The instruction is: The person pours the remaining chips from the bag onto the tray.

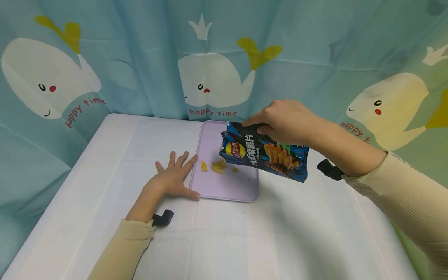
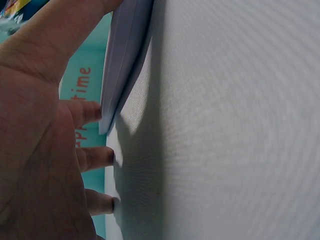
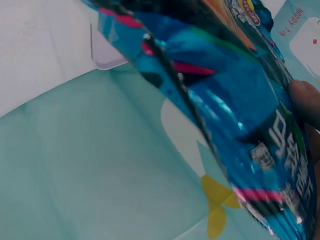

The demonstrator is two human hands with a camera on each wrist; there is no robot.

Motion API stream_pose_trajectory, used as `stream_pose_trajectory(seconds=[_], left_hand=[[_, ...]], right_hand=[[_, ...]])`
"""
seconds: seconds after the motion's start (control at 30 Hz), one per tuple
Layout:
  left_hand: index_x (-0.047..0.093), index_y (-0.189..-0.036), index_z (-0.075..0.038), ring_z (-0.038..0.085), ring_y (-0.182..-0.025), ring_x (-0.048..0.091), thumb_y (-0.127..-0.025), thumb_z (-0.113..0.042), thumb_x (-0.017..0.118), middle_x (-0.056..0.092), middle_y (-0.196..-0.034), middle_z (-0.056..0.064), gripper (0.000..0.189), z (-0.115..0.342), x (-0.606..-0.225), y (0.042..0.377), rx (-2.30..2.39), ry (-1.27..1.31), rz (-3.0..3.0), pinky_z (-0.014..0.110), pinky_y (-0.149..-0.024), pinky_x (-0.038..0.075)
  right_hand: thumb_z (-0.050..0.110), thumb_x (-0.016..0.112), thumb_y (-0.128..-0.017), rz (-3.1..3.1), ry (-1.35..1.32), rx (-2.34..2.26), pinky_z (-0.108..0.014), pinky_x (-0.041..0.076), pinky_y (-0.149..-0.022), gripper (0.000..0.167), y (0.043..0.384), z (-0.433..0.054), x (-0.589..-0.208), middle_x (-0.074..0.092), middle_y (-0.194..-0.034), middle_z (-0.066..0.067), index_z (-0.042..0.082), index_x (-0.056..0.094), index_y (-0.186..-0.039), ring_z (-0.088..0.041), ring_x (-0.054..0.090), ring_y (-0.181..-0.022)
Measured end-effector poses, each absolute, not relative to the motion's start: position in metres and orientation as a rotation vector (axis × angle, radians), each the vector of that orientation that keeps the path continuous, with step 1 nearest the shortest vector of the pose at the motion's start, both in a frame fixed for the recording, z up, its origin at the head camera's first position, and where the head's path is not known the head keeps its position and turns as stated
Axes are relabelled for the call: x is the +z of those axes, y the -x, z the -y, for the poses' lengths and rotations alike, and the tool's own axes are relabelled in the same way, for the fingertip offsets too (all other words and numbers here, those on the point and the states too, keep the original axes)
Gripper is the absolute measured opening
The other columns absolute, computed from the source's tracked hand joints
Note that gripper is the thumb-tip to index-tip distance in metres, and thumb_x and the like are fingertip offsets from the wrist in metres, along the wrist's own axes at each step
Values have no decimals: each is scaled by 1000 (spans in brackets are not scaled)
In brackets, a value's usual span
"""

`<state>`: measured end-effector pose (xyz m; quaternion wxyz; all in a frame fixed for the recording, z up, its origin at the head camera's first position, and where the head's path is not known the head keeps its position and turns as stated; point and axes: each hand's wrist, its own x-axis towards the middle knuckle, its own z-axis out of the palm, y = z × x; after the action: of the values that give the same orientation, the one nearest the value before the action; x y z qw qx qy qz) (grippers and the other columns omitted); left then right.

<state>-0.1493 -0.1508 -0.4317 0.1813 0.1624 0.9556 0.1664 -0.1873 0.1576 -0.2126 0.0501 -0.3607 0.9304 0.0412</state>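
Note:
In the head view my right hand grips a dark blue bag of potato chips along its upper edge. The bag hangs tilted over a lilac tray, its torn end pointing left and low. Several yellow ridged chips lie on the tray below that end. My left hand is spread at the tray's left side, thumb and fingertips right at its rim. The left wrist view shows the straight fingers beside the tray's edge. In the right wrist view the bag's blue side fills much of the picture.
A white cloth covers the table. Behind it hangs a teal curtain printed with whales, close to the tray's far end. A black wrist camera mount sits on the left wrist, another on the right.

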Motion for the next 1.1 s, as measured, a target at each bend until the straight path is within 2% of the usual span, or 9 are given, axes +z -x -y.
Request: stream_pose_trajectory(seconds=[0.27,0.37,1.1], left_hand=[[17,-161,-20,56,-147,-8,-58,-76,80,8,-166,21,133,151,-433,150,471,-461,-2705,88,-96,-2],[16,-161,-21,55,-148,-9,-58,-75,80,7,-167,20,133,151,-432,150,468,-455,-2701,88,-97,-2],[17,-161,-20,56,-147,-7,-59,-75,80,8,-166,21,132,151,-432,150,465,-464,-2702,89,-96,-1]], right_hand=[[16,66,-96,-2841,1086,139,-29,37,-47,36,188,-158,-212,63,-69,3,31,69,-129,-15,47,-51],[15,66,-96,-2846,1090,124,-29,36,-47,36,188,-158,-211,60,-65,2,30,69,-129,-16,47,-51],[18,65,-97,-2823,1049,175,-29,37,-48,37,186,-157,-205,61,-68,3,32,67,-131,-16,49,-53]])
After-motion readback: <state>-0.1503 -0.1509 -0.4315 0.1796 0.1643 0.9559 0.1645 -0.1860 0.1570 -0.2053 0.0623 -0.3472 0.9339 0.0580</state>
